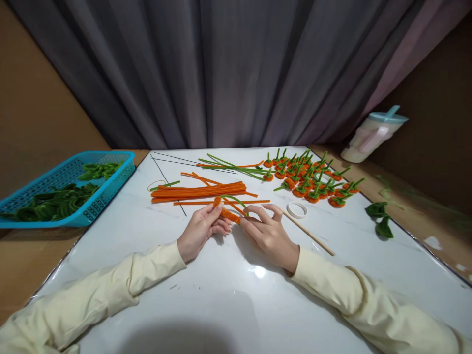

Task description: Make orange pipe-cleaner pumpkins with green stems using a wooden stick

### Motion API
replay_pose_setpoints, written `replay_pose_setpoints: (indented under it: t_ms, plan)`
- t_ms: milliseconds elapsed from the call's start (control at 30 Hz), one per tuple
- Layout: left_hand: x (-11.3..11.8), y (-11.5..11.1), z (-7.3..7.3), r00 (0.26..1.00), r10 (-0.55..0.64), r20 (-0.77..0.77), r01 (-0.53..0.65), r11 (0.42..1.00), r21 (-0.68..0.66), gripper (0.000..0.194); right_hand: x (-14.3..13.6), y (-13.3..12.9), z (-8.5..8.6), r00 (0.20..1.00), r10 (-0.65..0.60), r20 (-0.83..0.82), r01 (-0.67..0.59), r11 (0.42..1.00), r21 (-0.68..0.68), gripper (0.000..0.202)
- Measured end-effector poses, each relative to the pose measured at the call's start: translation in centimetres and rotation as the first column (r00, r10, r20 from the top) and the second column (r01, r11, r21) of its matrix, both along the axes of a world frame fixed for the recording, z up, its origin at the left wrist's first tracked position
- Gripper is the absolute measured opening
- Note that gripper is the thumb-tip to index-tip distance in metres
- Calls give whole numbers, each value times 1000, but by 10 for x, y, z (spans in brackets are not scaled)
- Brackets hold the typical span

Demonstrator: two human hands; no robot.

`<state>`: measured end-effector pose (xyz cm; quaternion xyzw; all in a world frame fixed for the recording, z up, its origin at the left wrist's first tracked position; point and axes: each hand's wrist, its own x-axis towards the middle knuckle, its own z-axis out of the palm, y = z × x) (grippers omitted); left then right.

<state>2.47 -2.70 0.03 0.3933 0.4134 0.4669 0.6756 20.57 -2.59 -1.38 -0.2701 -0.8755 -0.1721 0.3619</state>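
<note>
Between my two hands is a coiled orange pipe cleaner [230, 215], with a green pipe cleaner [236, 199] arching above it. My left hand [204, 226] is closed, pinching the upper left end of the orange coil between thumb and fingers. At the coil's lower right end, my right hand [271, 233] pinches with its fingertips, its other fingers bent above. Just beyond my hands lies a bundle of straight orange pipe cleaners [199, 191]. A thin wooden stick [309, 233] rests to the right of my right hand.
Little orange pipe-cleaner pumpkins [302, 174] with green stems crowd the back right. Near them are a white tape roll [297, 210] and green leaf shapes [381, 219]. A blue basket [110, 196] of green pieces stands left, a tumbler [376, 132] far right. Green pipe cleaners [232, 164] lie behind.
</note>
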Motion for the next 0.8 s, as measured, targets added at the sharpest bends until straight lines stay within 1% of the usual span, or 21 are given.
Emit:
replay_pose_setpoints:
  t_ms: [167,333,433,533,600,667,800]
  plan:
    - [1,0,-1,1000,17,-8,-17,1000,-24,31,-2,0,-3,1000,9,-5,-9,1000,1,20]
    - [-1,1,-1,1000,8,10,-8,1000,-3,30,-1,0,-3,1000,13,5,-13,1000,-12,19]
    - [-5,2,-1,999,-52,-8,52,998,29,31,2,1,-3,1000,25,18,-25,1000,0,19]
    - [-7,3,-3,980,-186,-75,191,979,73,30,5,2,-2,998,53,44,-54,998,31,21]
    - [-7,2,-4,961,-246,-125,259,961,96,30,7,3,-2,995,73,68,-76,996,52,23]
    - [-6,1,-4,954,-249,-164,270,955,123,29,7,3,-1,993,80,88,-85,995,59,24]
    - [-3,0,-4,958,-202,-206,236,958,162,27,6,3,-1,994,61,90,-64,997,30,20]
